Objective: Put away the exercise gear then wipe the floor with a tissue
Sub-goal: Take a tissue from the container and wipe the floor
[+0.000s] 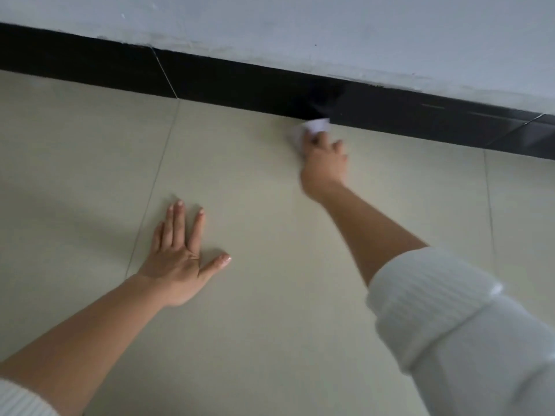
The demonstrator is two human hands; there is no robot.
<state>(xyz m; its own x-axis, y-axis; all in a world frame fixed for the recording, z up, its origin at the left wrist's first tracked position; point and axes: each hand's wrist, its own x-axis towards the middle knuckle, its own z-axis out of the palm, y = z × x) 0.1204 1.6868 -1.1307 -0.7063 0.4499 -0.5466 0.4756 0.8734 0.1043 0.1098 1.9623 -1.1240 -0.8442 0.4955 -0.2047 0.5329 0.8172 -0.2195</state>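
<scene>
Pale beige tile is making up the floor (255,190), with thin grout lines running across it. The person's left hand (180,259) is lying flat on the tile, palm down, fingers spread apart and gripping nothing, the thumb angled out to the side. The right hand (324,166) is reaching forward with the arm extended, its fingers closing around a crumpled white tissue (312,129). The tissue is pressing on the floor just beside the black baseboard (210,76); whether it is touching the baseboard cannot be told, since this hand is blurred. A white ribbed sleeve (450,319) is sitting rolled up on the right forearm. Above the baseboard, a light grey wall (300,22) is showing scuffed paint along its lower edge.
</scene>
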